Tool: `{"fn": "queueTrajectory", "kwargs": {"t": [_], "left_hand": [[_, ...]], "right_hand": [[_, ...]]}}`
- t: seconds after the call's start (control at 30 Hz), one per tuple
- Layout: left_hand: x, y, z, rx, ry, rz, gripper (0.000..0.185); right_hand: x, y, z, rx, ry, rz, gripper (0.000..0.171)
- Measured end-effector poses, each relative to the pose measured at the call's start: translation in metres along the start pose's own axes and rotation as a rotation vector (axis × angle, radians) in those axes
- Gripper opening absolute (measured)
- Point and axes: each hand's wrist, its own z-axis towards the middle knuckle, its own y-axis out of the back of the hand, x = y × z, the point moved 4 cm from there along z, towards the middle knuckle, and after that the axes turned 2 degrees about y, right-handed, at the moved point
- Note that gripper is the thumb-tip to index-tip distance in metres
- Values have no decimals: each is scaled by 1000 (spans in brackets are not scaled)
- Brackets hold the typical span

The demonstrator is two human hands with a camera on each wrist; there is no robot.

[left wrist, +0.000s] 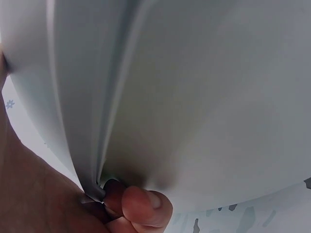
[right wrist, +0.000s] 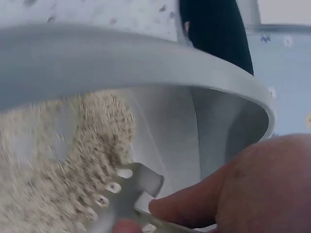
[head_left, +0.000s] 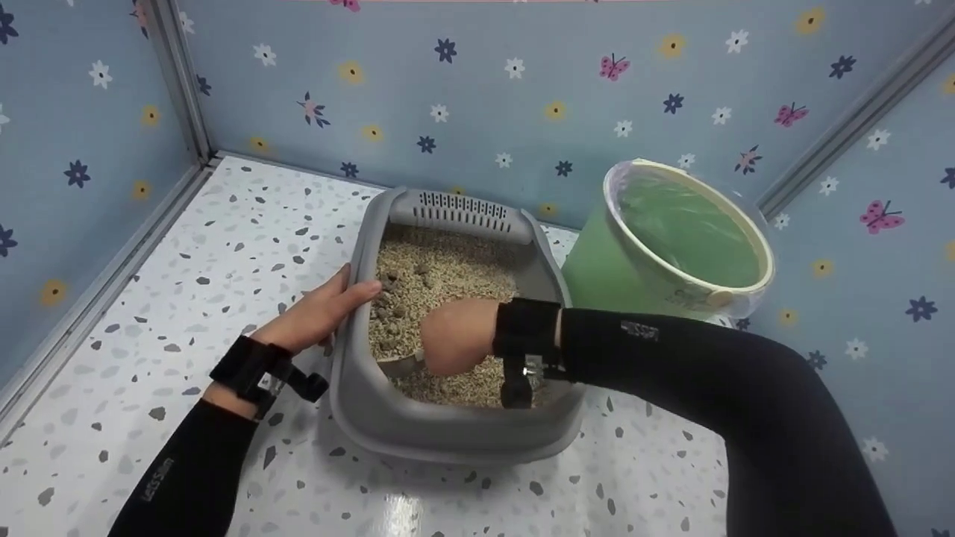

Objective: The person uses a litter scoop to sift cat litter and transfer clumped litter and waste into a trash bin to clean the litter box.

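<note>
Two hands are at the litter box (head_left: pixel 448 432) on the floor (head_left: pixel 224 246): its left rim is gripped by the left hand (head_left: pixel 317 313); a scoop (right wrist: pixel 124 199), sunk in litter (head_left: pixel 448 272), is clenched by the right hand (head_left: pixel 455 335).

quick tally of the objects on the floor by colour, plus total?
Grey: 2, the litter box and the scoop held by the right hand in the litter.
Green: 1, the bin with a clear liner, beside the box.
Total: 3.
The left hand grips the box's rim.
</note>
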Motion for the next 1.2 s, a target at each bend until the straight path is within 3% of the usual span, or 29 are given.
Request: {"fn": "queueTrajectory", "kwargs": {"t": [0.1, 0.23, 0.43, 0.63, 0.87, 1.03, 1.13, 1.2], "left_hand": [[0, 1, 0, 5, -3, 7, 90], [-1, 1, 0, 9, 0, 9, 90], [-2, 1, 0, 7, 7, 16, 89], [-2, 0, 1, -5, 1, 16, 88], [-1, -1, 1, -11, 6, 20, 87], [-1, -1, 1, -10, 14, 15, 88], [-1, 0, 2, -12, 15, 15, 88], [-1, 0, 2, -15, 14, 19, 88]], "right_hand": [[-4, -8, 8, 43, -16, 213, 17], [-7, -18, 21, 39, -22, 456, 17], [-15, -15, 41, -10, 14, 607, 38], [-23, -11, 61, -86, 20, 688, 45], [-26, -10, 84, -152, 91, 627, 50], [-31, -6, 94, -179, 76, 600, 44], [-35, 0, 98, -143, 56, 427, 47], [-39, 3, 100, -93, 90, 151, 50]]}}
